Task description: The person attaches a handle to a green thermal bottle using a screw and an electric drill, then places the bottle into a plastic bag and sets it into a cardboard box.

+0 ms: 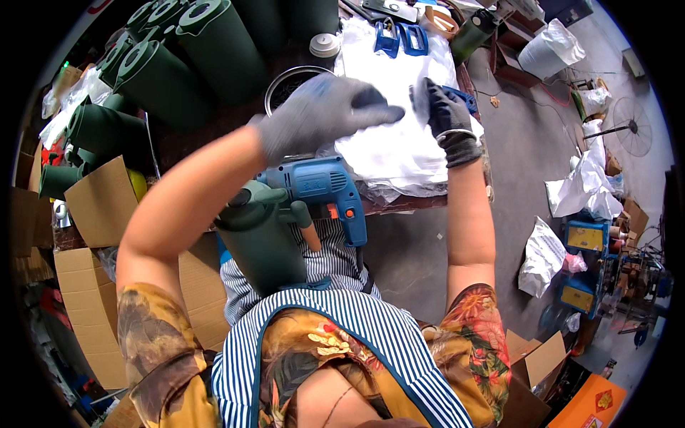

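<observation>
My left hand point(314, 114), in a grey glove, is raised over the white plastic sheeting point(392, 153), fingers stretched out to the right and slightly blurred. Nothing shows in it. My right hand point(448, 121), gloved too, is over the sheeting's right side with thumb and fingers apart, beside a blue moulded part point(465, 98). I see nothing held there, though the palm is hidden. Below my left forearm, a blue power drill point(317, 182) lies at the table's near edge. A dark green jug-like container point(260, 246) with a handle leans in my lap.
Several dark green cylindrical containers point(221, 53) crowd the table's left. Two blue frame-like parts point(401, 38) lie at the sheeting's far end, near a white round cap point(325, 46) and a green bottle point(472, 34). Cardboard boxes point(89, 307) stand at left; a fan point(631, 127) stands far right.
</observation>
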The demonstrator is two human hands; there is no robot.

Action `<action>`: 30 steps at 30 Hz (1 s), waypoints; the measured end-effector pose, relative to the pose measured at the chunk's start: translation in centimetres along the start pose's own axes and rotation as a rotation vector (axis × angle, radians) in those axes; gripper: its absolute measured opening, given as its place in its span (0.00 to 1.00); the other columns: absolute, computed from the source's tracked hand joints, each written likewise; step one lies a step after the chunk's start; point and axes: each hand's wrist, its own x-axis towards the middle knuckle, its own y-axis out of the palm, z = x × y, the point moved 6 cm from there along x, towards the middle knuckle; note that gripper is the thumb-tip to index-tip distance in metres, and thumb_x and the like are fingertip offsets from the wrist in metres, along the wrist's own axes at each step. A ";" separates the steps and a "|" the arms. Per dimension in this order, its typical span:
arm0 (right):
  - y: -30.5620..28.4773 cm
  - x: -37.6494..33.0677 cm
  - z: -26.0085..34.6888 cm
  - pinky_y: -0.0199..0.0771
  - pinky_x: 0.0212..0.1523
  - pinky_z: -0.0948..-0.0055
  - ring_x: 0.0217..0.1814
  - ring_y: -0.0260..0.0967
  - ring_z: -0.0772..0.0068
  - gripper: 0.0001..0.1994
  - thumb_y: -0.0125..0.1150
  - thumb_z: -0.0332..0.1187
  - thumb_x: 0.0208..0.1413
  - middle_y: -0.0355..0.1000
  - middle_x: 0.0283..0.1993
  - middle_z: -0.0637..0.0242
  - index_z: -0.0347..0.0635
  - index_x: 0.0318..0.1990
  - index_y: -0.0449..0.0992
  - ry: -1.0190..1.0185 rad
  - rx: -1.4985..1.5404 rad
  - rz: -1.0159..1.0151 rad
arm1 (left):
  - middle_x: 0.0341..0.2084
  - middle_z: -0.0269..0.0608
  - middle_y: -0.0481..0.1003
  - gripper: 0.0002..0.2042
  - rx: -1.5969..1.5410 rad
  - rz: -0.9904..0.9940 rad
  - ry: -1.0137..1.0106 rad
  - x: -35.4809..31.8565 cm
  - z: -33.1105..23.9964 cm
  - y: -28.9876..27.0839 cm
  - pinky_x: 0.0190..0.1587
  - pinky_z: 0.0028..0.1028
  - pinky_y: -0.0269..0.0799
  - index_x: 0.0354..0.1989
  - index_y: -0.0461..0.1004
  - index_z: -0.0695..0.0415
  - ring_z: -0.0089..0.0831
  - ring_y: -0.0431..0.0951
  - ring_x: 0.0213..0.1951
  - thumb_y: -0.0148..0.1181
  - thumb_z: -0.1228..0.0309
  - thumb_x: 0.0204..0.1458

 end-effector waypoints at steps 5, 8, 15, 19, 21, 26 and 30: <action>3.0 2.6 -3.6 0.75 0.33 0.76 0.31 0.75 0.74 0.04 0.65 0.24 0.59 0.79 0.34 0.64 0.33 0.39 0.81 0.009 0.185 -0.062 | 0.28 0.42 0.80 0.20 0.037 -0.207 0.039 10.2 8.1 2.2 0.38 0.27 0.74 0.38 0.80 0.63 0.25 0.79 0.32 0.72 0.57 0.48; -3.5 3.9 -1.9 0.74 0.26 0.71 0.24 0.71 0.73 0.04 0.67 0.26 0.58 0.75 0.29 0.64 0.34 0.35 0.80 -0.190 0.197 -0.410 | 0.26 0.41 0.79 0.16 -0.062 -0.271 -0.048 11.2 10.3 2.0 0.36 0.28 0.74 0.37 0.79 0.64 0.25 0.78 0.29 0.69 0.61 0.52; 6.2 -0.4 -4.6 0.67 0.22 0.73 0.22 0.66 0.69 0.15 0.55 0.46 0.68 0.70 0.28 0.66 0.44 0.44 0.74 0.170 0.835 0.621 | 0.42 0.40 0.78 0.10 0.401 -0.383 0.590 8.0 7.6 -1.9 0.49 0.36 0.81 0.49 0.73 0.56 0.35 0.81 0.42 0.54 0.71 0.62; 9.6 -8.9 -8.2 0.74 0.29 0.76 0.33 0.73 0.78 0.21 0.64 0.46 0.62 0.74 0.39 0.66 0.41 0.53 0.72 0.403 0.432 0.633 | 0.43 0.44 0.77 0.17 -0.151 -0.002 0.432 3.3 11.6 -5.9 0.52 0.32 0.71 0.52 0.74 0.61 0.30 0.73 0.45 0.52 0.76 0.53; 11.7 -11.3 -8.4 0.74 0.35 0.79 0.37 0.72 0.80 0.18 0.65 0.39 0.62 0.75 0.40 0.67 0.38 0.53 0.72 0.497 0.155 0.454 | 0.50 0.41 0.75 0.20 -0.057 0.093 0.086 -5.0 13.5 -7.1 0.61 0.27 0.66 0.58 0.70 0.62 0.27 0.72 0.52 0.51 0.79 0.54; 20.0 -16.8 -4.3 0.72 0.52 0.70 0.43 0.73 0.67 0.13 0.65 0.33 0.57 0.76 0.40 0.65 0.39 0.48 0.77 -0.132 -0.474 0.799 | 0.44 0.41 0.74 0.14 -0.404 -0.492 0.098 -24.2 16.7 -3.4 0.55 0.29 0.70 0.50 0.73 0.61 0.30 0.74 0.48 0.52 0.80 0.55; 18.9 -19.2 -5.3 0.71 0.55 0.56 0.41 0.72 0.54 0.11 0.68 0.32 0.52 0.75 0.37 0.60 0.43 0.43 0.81 -0.766 -1.046 0.699 | 0.39 0.44 0.75 0.17 0.042 -0.939 0.125 -29.9 12.9 3.2 0.52 0.35 0.75 0.44 0.76 0.60 0.42 0.79 0.45 0.55 0.87 0.44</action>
